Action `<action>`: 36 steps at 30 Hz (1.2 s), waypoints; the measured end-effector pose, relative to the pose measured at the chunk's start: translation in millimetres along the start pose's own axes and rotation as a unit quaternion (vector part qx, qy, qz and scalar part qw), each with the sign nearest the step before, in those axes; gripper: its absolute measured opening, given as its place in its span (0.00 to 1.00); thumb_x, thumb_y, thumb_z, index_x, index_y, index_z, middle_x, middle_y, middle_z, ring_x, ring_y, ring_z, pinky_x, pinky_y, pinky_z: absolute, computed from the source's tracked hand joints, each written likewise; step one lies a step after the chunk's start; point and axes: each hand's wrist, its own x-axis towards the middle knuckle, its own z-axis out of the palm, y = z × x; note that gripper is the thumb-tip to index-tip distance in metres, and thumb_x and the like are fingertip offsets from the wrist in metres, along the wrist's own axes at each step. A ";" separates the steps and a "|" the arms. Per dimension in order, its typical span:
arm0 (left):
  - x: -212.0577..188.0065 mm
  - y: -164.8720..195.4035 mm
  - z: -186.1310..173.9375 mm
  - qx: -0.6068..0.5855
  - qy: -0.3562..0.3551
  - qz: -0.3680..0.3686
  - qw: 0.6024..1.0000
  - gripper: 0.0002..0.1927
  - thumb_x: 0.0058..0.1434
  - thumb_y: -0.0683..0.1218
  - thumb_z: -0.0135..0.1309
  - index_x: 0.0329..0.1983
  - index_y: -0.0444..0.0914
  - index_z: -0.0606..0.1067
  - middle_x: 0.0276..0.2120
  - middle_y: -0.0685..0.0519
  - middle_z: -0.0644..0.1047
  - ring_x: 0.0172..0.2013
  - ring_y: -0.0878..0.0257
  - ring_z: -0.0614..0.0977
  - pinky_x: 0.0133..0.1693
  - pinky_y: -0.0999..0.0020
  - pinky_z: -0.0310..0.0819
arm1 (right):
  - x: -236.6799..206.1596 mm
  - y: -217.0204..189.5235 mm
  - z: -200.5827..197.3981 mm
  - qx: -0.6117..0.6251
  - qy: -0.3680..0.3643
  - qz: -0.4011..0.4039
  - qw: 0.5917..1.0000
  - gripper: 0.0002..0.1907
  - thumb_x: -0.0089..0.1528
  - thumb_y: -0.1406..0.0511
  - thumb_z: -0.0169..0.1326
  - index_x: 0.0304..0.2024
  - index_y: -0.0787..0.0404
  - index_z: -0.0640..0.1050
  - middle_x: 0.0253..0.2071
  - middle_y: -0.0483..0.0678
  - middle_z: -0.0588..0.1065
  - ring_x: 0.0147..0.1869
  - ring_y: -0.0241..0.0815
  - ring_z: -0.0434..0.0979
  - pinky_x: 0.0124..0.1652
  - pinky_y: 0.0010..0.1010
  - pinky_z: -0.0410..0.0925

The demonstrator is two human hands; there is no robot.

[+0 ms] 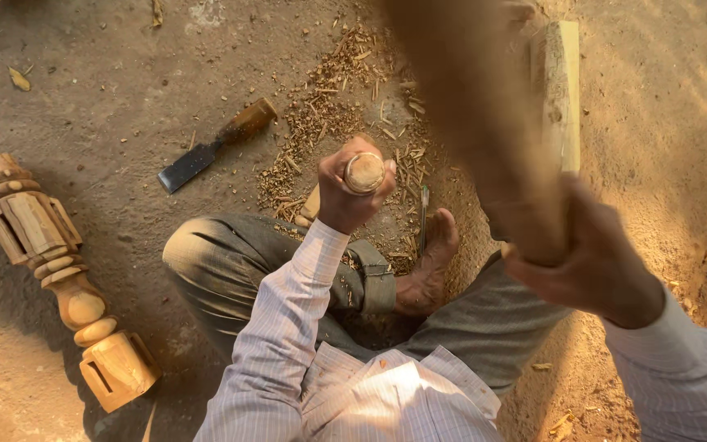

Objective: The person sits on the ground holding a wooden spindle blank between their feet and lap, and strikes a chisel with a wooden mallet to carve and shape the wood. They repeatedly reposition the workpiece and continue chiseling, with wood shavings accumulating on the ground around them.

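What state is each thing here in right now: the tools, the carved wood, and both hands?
left hand: closed around a chisel handle, held upright
right hand: gripping a wooden mallet, raised and motion-blurred
spare chisel: lying loose on the ground
carved post: lying on its side, untouched
wood chips: scattered on the dirt

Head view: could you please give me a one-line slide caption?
Seated on dirt, left hand grips a chisel handle; right hand raises a blurred wooden mallet.

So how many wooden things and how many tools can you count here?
Chisels: 2, one in the left hand, one on the ground
Wooden mallet, in the right hand: 1
Turned wooden post: 1
Wood block: 1
Total: 5
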 end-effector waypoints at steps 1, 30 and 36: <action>-3.6 -4.2 -0.5 0.051 0.002 0.047 0.998 0.12 0.52 0.37 0.63 0.39 0.32 0.76 0.36 0.48 0.79 0.37 0.56 0.82 0.42 0.61 0.77 | 3.8 -4.0 2.2 -0.040 -0.013 0.019 0.999 0.36 0.42 0.68 0.67 0.52 0.66 0.69 0.30 0.50 0.78 0.28 0.45 0.82 0.26 0.35 0.74; -4.1 1.6 3.0 -0.057 0.041 -0.002 0.997 0.13 0.60 0.36 0.64 0.43 0.37 0.73 0.36 0.53 0.78 0.36 0.68 0.81 0.39 0.68 0.79 | -3.3 -16.0 -6.5 -0.008 0.038 -0.177 0.983 0.30 0.47 0.63 0.64 0.51 0.65 0.71 0.34 0.54 0.77 0.32 0.48 0.81 0.29 0.35 0.74; -2.1 6.2 11.6 -0.003 0.041 0.031 0.999 0.10 0.62 0.37 0.64 0.42 0.32 0.74 0.37 0.47 0.79 0.35 0.63 0.81 0.39 0.67 0.79 | -8.4 -9.5 2.1 -0.073 0.018 -0.067 0.995 0.31 0.48 0.63 0.69 0.50 0.64 0.71 0.28 0.54 0.75 0.24 0.48 0.77 0.25 0.38 0.70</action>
